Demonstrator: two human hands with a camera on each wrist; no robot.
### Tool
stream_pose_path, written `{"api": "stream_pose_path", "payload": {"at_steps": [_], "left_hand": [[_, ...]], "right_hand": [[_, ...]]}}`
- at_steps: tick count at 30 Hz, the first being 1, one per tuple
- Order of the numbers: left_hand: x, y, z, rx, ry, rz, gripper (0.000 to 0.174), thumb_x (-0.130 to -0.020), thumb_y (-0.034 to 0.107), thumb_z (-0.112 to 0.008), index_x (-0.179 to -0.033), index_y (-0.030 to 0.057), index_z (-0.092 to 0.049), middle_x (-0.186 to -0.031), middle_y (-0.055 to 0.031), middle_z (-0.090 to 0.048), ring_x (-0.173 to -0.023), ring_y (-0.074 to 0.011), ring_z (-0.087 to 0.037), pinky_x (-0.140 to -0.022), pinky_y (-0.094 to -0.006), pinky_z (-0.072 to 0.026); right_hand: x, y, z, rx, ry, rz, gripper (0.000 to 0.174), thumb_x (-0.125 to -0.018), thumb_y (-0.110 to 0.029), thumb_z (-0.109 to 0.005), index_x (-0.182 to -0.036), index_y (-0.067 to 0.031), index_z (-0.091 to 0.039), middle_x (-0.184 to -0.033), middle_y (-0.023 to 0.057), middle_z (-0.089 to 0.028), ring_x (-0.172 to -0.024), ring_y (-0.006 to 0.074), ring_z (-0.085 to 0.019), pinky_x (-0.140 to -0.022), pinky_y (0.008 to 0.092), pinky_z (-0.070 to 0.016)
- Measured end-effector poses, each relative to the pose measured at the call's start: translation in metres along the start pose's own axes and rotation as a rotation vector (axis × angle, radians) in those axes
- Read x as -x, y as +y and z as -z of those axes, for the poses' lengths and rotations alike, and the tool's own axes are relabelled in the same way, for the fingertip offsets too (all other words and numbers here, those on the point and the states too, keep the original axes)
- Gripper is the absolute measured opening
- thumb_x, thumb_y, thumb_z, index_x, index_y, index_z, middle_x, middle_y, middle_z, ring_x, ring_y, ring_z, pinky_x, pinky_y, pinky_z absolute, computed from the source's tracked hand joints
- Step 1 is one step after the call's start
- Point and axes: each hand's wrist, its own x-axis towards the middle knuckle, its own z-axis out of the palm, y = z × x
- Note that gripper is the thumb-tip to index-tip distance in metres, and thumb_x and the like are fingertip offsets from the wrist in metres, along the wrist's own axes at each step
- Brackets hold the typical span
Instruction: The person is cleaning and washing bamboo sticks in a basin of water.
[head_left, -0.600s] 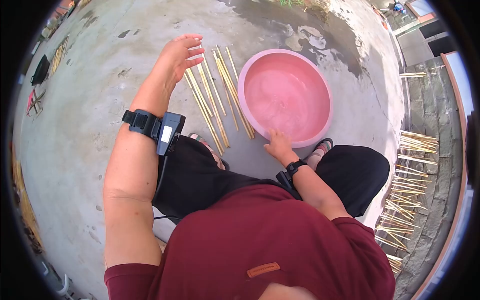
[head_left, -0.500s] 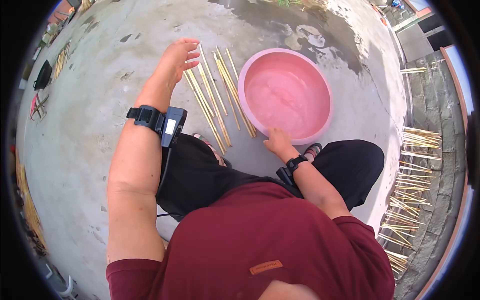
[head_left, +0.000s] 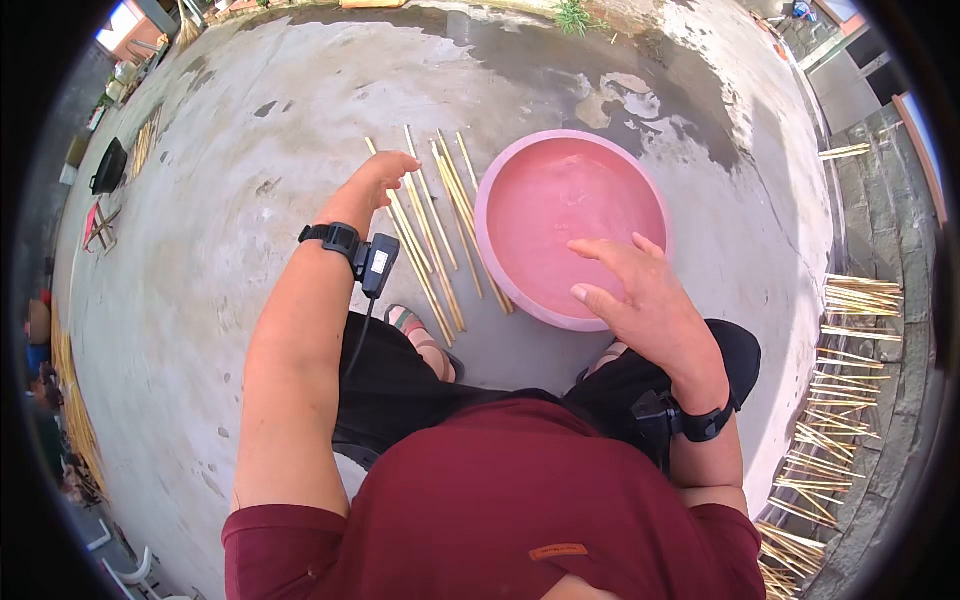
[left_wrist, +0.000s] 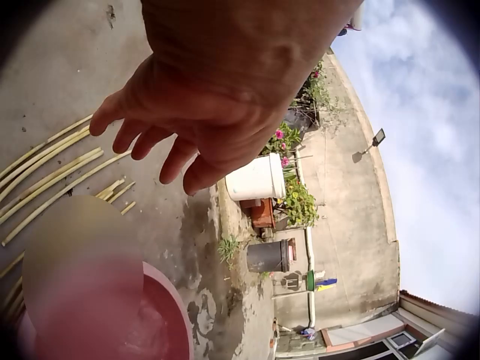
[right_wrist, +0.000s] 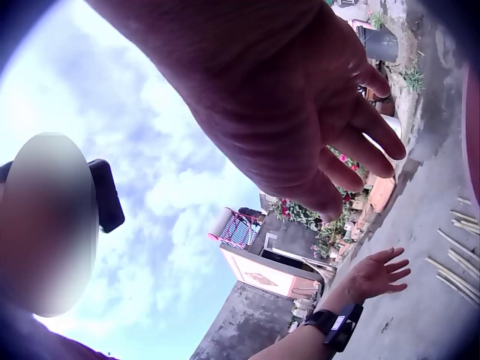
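In the head view the left hand [head_left: 378, 180] is raised above the upper ends of several pale sticks [head_left: 416, 215] on the concrete, fingers loosely extended and holding nothing. The right hand [head_left: 640, 300], fingers spread and a little bent, hovers over the near right rim of a round pink basin [head_left: 487, 240] with water in it. The left wrist view shows the left hand [left_wrist: 202, 112] with fingers apart, sticks [left_wrist: 52, 176] beyond it. Nothing is between the fingers of the right hand [right_wrist: 300, 127] in the right wrist view, where the left hand [right_wrist: 373, 276] also appears, spread.
Rows of sticks [head_left: 835, 400] lie along the stone edging at the right. A black pan-like object [head_left: 108, 166] and a small folding stool [head_left: 98, 228] stand at the far left. Sandalled feet are between basin, sticks and the person's knees. A white bucket [left_wrist: 255, 178] stands by a wall.
The right hand has lifted from the basin's near rim and moved right, its fingers spreading. The left hand stays raised over the sticks; the head view has shifted, so the basin and sticks sit lower.
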Motion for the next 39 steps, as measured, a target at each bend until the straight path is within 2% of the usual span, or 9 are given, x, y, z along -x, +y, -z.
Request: {"api": "stream_pose_path", "payload": {"at_steps": [5, 7, 11, 14, 19, 25, 30, 34, 39], "left_hand": [[-0.089, -0.035, -0.013, -0.243, 0.053, 0.013, 0.042, -0.080, 0.030, -0.065, -0.117, 0.0117, -0.058, -0.119, -0.0102, -0.057, -0.116, -0.0276, -0.050, -0.092, -0.0462, -0.0413], [-0.119, -0.066, -0.036, -0.501, 0.260, -0.158, 0.036, -0.076, 0.023, -0.062, -0.108, 0.0049, -0.061, -0.094, -0.0162, -0.067, -0.094, -0.0292, -0.064, -0.083, -0.0352, -0.0500], [-0.123, -0.094, -0.098, -0.848, 0.157, -0.139, 0.057, -0.080, 0.015, -0.060, -0.134, 0.0155, -0.042, -0.141, -0.0168, -0.034, -0.128, -0.0340, -0.037, -0.100, -0.0460, -0.0398], [-0.117, -0.105, -0.141, -1.112, 0.120, -0.352, 0.064, -0.084, 0.024, -0.060, -0.141, 0.0188, -0.031, -0.150, -0.0137, -0.019, -0.138, -0.0348, -0.018, -0.108, -0.0521, -0.0224], [-0.142, -0.125, -0.185, -1.413, -0.227, -0.692, 0.052, -0.090, 0.032, -0.048, -0.139, 0.0198, -0.040, -0.148, -0.0062, -0.032, -0.139, -0.0245, -0.022, -0.112, -0.0532, -0.0108], [-0.116, -0.162, -0.188, -1.257, -0.283, -0.881, 0.050, -0.088, 0.032, -0.049, -0.137, 0.0200, -0.044, -0.141, -0.0048, -0.044, -0.136, -0.0189, -0.031, -0.113, -0.0538, -0.0074], [-0.081, -0.165, -0.155, -1.431, -0.302, -0.432, 0.055, -0.084, 0.040, -0.057, -0.132, 0.0142, -0.047, -0.150, -0.0120, -0.022, -0.141, -0.0310, -0.010, -0.107, -0.0650, -0.0077], [-0.073, -0.200, -0.149, -1.094, 0.355, -0.131, 0.080, -0.076, 0.043, -0.069, -0.139, 0.0114, -0.032, -0.151, -0.0198, -0.008, -0.141, -0.0369, -0.006, -0.107, -0.0630, -0.0103], [-0.077, -0.200, -0.155, -0.570, 0.604, 0.405, 0.107, -0.072, 0.047, -0.072, -0.147, 0.0110, -0.005, -0.144, -0.0254, -0.015, -0.135, -0.0394, -0.017, -0.105, -0.0592, -0.0155]], "right_hand": [[-0.005, 0.047, 0.023, 0.121, -0.120, -0.024, 0.039, -0.083, -0.020, -0.062, -0.118, -0.0043, -0.055, -0.112, 0.0148, -0.062, -0.105, 0.0288, -0.057, -0.105, 0.0460, -0.0313], [-0.009, 0.078, 0.010, 0.243, -0.315, -0.055, 0.040, -0.082, -0.022, -0.064, -0.116, -0.0035, -0.055, -0.107, 0.0156, -0.062, -0.101, 0.0295, -0.058, -0.101, 0.0455, -0.0350], [-0.008, 0.108, 0.004, 0.171, -0.603, -0.090, 0.045, -0.079, -0.023, -0.067, -0.117, -0.0028, -0.054, -0.103, 0.0152, -0.062, -0.098, 0.0314, -0.057, -0.094, 0.0422, -0.0399], [-0.010, 0.115, 0.007, -0.008, -0.563, -0.082, 0.048, -0.077, -0.022, -0.069, -0.117, -0.0026, -0.053, -0.105, 0.0142, -0.062, -0.097, 0.0316, -0.058, -0.088, 0.0397, -0.0428], [-0.023, 0.122, 0.011, -0.031, -0.539, -0.192, 0.050, -0.074, -0.019, -0.072, -0.117, -0.0023, -0.052, -0.108, 0.0136, -0.060, -0.097, 0.0314, -0.058, -0.085, 0.0392, -0.0450], [-0.031, 0.125, 0.009, -0.056, -0.570, -0.211, 0.056, -0.071, -0.017, -0.074, -0.120, -0.0006, -0.051, -0.111, 0.0169, -0.060, -0.101, 0.0345, -0.057, -0.087, 0.0409, -0.0454], [-0.030, 0.126, 0.010, -0.096, -0.587, -0.223, 0.058, -0.070, -0.017, -0.074, -0.121, -0.0005, -0.051, -0.113, 0.0179, -0.059, -0.102, 0.0353, -0.057, -0.087, 0.0413, -0.0451], [-0.025, 0.121, 0.004, -0.080, -0.583, -0.218, 0.058, -0.070, -0.017, -0.074, -0.121, -0.0006, -0.051, -0.114, 0.0181, -0.059, -0.102, 0.0356, -0.056, -0.088, 0.0411, -0.0448], [-0.023, 0.117, -0.002, -0.071, -0.572, -0.215, 0.058, -0.071, -0.017, -0.074, -0.121, -0.0010, -0.050, -0.114, 0.0182, -0.058, -0.103, 0.0356, -0.056, -0.088, 0.0412, -0.0444]]}}
